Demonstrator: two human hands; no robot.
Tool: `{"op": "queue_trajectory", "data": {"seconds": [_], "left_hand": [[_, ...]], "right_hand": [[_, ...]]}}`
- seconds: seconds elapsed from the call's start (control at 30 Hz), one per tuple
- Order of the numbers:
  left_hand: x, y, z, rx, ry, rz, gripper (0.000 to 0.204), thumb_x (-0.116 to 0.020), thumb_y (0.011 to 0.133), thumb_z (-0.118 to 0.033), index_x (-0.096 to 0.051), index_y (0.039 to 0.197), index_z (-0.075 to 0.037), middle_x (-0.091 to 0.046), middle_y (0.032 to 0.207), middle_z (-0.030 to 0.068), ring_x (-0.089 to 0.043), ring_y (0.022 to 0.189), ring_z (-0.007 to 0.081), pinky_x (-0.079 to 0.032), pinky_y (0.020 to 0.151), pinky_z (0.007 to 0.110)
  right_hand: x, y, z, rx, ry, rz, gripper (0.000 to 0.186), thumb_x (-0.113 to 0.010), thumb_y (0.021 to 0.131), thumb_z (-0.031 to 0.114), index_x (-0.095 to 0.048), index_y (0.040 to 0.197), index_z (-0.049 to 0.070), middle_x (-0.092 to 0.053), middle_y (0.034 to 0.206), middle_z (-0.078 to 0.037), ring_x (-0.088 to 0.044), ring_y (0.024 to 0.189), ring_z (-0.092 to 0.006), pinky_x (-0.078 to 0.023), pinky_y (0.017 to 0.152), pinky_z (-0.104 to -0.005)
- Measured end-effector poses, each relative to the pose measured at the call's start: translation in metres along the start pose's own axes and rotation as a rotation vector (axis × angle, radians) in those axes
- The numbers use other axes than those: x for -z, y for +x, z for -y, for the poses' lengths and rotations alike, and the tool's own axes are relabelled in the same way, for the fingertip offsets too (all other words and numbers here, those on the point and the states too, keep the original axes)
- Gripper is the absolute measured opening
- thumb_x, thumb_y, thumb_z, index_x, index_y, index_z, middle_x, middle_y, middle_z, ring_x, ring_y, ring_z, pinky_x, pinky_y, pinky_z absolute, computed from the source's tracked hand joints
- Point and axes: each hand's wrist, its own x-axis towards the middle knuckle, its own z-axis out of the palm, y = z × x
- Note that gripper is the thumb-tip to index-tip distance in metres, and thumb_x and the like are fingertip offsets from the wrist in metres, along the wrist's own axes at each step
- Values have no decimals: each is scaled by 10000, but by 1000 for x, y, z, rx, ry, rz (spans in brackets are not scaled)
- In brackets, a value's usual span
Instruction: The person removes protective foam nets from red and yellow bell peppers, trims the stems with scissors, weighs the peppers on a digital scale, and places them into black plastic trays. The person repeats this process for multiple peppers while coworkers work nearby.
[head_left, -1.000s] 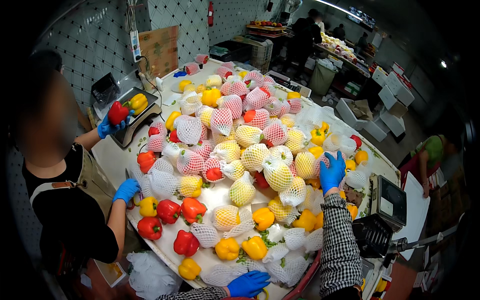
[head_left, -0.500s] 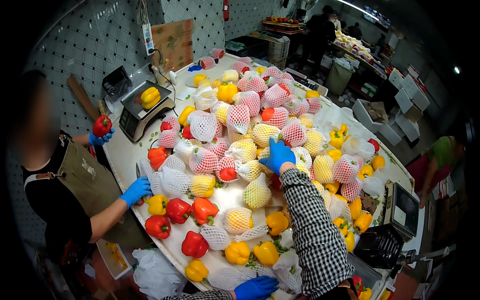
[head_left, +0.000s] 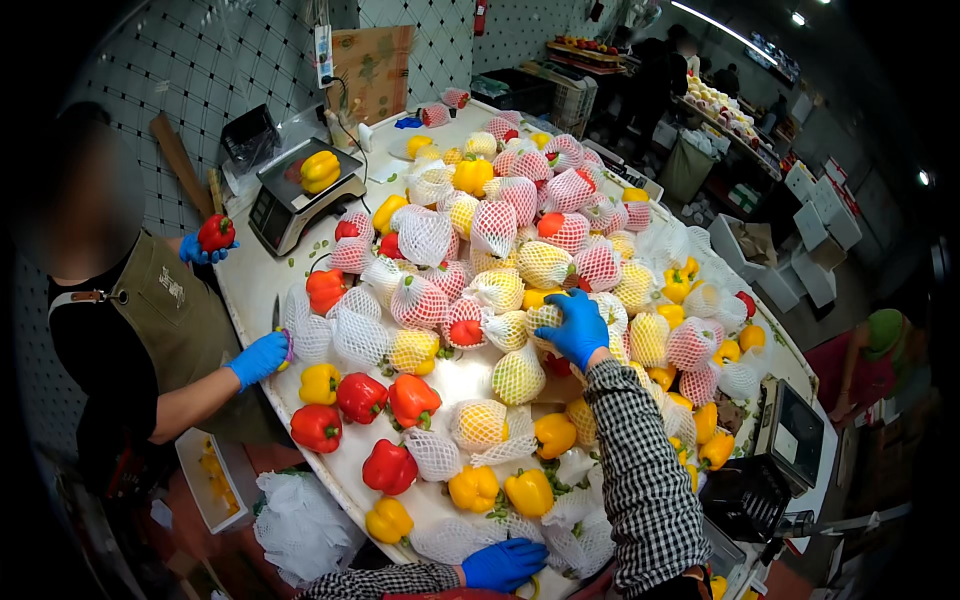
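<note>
My right hand [head_left: 577, 330], in a blue glove, reaches into the middle of a heap of bell peppers. Its fingers are spread and bent over a pepper in a foam net [head_left: 543, 320], next to a yellow pepper [head_left: 541, 298]; I see no firm grip. Low on the near table edge, my left hand [head_left: 505, 565], also blue-gloved, lies with fingers stretched beside a white foam net [head_left: 447, 540]. Just beyond it sit two bare yellow peppers [head_left: 529, 493]. Red peppers [head_left: 389, 467] lie farther left. Many heaped peppers wear white or pink nets.
Across the left edge stands a co-worker in an apron [head_left: 180, 330], one gloved hand holding a red pepper [head_left: 216, 233]. A scale [head_left: 290, 205] bears a yellow pepper. Another scale [head_left: 793, 430] and a black crate [head_left: 750, 495] stand at the right. White foam nets [head_left: 300, 525] hang below the table's edge.
My right hand has shifted slightly, its pointing finger now bent down over the peppers. My left hand stays near the edge. The co-worker's lower hand has drawn back with something purple at its fingers.
</note>
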Motion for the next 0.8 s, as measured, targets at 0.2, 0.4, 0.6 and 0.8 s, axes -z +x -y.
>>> {"op": "queue_trajectory", "data": {"seconds": [0.2, 0.4, 0.6, 0.8], "left_hand": [[-7, -1, 0, -16, 40, -23, 547, -603, 841, -245, -568, 1335, -11, -516, 1429, 184, -481, 1347, 336, -355, 1139, 446], [-3, -2, -2, -6, 3, -65, 487, -563, 931, -252, -558, 1377, -58, -517, 1437, 179, -477, 1343, 347, -340, 1145, 463], [0, -4, -6, 209, -472, -99, 453, -484, 1029, -305, -516, 1422, -83, -513, 1454, 150, -501, 1328, 321, -400, 1104, 460], [54, 20, -30, 464, -1894, -544, 588, -449, 1055, -457, -353, 1526, -120, -486, 1482, 87, -533, 1309, 250, -480, 1059, 419]], "right_hand": [[-2, -55, 5, 145, 569, -302, 514, -860, 723, 158, -658, 1191, 101, -526, 1357, -155, -510, 1283, -344, -441, 1072, -418], [25, -166, 49, -59, 1308, -207, 503, -740, 819, -30, -559, 1273, 90, -527, 1387, -95, -497, 1303, -240, -425, 1096, -376], [43, -279, 68, -196, 1361, -233, 544, -726, 789, -81, -561, 1285, 70, -527, 1396, -100, -498, 1304, -236, -425, 1097, -371], [48, -357, 66, 13, 638, -315, 616, -852, 718, 61, -612, 1282, 116, -470, 1440, -177, -472, 1335, -333, -398, 1119, -409]]}}
